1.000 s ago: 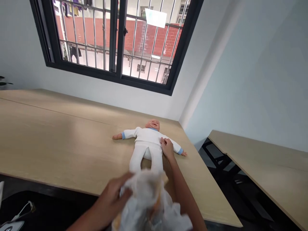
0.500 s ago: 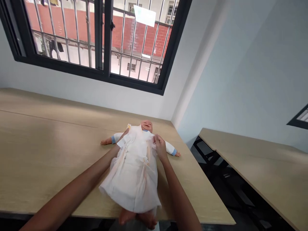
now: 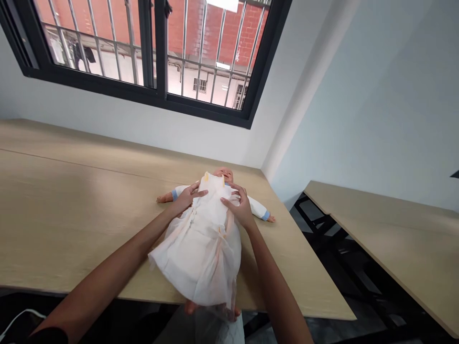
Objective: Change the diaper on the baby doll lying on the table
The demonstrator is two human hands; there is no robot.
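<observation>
A baby doll (image 3: 224, 174) lies on its back on the table, head toward the window and arms stretched out sideways. It has white long sleeves with blue cuffs. A white sheer dress (image 3: 204, 253) with yellow trim covers its front from the neck down, and only the feet show below the hem. My left hand (image 3: 191, 197) rests at the dress's upper left edge, thumb and fingers apart. On the other side my right hand (image 3: 241, 206) touches the bodice with its fingers spread. Parts of the fingertips are hidden against the cloth.
The wooden table (image 3: 89, 215) runs along the wall under a barred window (image 3: 158, 57). A second table (image 3: 387, 229) stands to the right across a dark gap. A white cable (image 3: 27, 313) shows at the lower left.
My left hand has come out from behind the dress onto its edge. My right hand has loosened its pinch and spread its fingers. The dress top lies higher, near the chin.
</observation>
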